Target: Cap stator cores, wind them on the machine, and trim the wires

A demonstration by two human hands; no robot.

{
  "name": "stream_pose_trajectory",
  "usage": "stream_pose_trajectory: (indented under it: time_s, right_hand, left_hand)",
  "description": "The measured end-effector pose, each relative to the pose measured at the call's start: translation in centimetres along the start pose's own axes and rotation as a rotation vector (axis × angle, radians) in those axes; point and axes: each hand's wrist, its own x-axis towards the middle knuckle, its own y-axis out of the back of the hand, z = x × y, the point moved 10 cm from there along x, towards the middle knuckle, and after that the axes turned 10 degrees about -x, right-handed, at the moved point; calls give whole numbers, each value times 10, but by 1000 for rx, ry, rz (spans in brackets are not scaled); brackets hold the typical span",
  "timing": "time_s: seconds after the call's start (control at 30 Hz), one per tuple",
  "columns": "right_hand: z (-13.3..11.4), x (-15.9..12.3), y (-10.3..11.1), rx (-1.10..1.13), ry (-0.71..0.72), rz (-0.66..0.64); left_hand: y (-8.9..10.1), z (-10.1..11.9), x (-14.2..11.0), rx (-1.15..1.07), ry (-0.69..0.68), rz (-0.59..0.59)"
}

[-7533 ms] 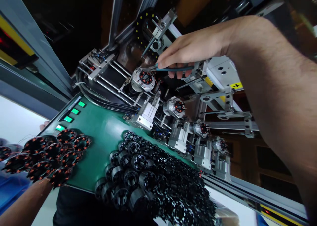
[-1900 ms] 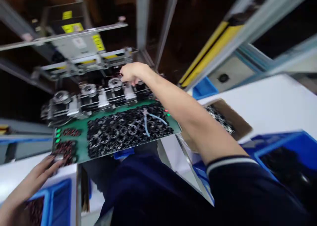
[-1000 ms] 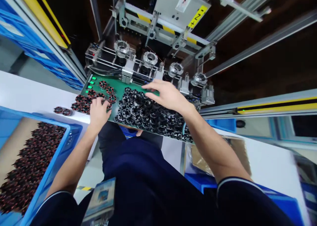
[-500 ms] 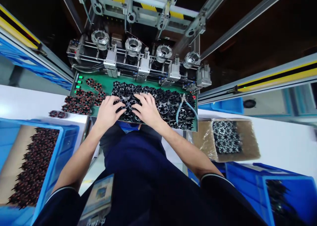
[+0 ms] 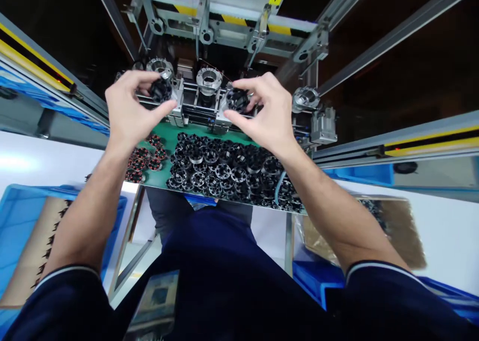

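My left hand (image 5: 129, 104) is closed round a black motor stator core (image 5: 161, 90), with thumb and fingers on its sides. It is just in front of the leftmost metal ring holder (image 5: 159, 67). A second black stator core (image 5: 237, 100) sits in the grip of my right hand (image 5: 271, 112), over the machine's row of holders, where the third holder is hidden. Below both hands, many unwound black stator cores (image 5: 224, 171) are crowded on a green work surface (image 5: 171, 131). To their left lie stators wound with copper wire (image 5: 140, 160).
Between my hands stands another ring holder (image 5: 208, 81); one more (image 5: 306, 99) is at the right. A blue plier handle (image 5: 279, 187) shows beside my right forearm. Blue bins (image 5: 123, 216) and an open carton (image 5: 406, 226) flank the bench. Yellow-striped rails (image 5: 430, 140) run along both sides.
Both hands have lifted off the pile of cores and moved forward to the ring holders, each with a stator core in it. The view has shifted slightly.
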Motion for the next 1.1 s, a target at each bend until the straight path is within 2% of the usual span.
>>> stream_pose_trajectory:
  time_s: [0.1,0.17,0.23,0.3,0.37,0.47,0.57,0.67,0.73,0.87,0.97,1.1]
  right_hand:
    - [39,31,-41,-23,-79,14]
    - [57,36,-70,-39,-144,-20]
    - [65,34,-88,-45,-158,-50]
    - [67,29,-90,-31,-143,-26]
    - [68,26,-87,-19,-143,-5]
    - [66,24,-91,-17,-160,-76]
    - [51,17,-84,83,-184,-73]
    - [25,-4,-61,367,-243,-52]
    - [1,-23,-45,607,-305,-115]
    - [-50,-51,-4,1036,-424,-220]
    - [-76,-64,23,1203,-466,-246]
    - [-92,-81,39,1321,-504,-251]
  left_hand:
    - [-32,-45,42,-9,18,7]
    - [-59,-80,52,-20,88,-30]
    - [-78,-102,52,-24,104,-78]
    - [-83,-110,49,-32,63,-76]
    - [-77,-113,45,-48,46,-35]
    - [-75,-110,41,-52,79,-60]
    - [-72,-91,32,-143,94,-92]
    - [-58,-60,9,-449,151,-55]
    - [-51,-33,-14,-687,234,-72]
    - [-44,26,-56,-1083,476,-186]
    - [-33,63,-72,-1175,499,-224]
    - [-25,92,-85,-1195,463,-247]
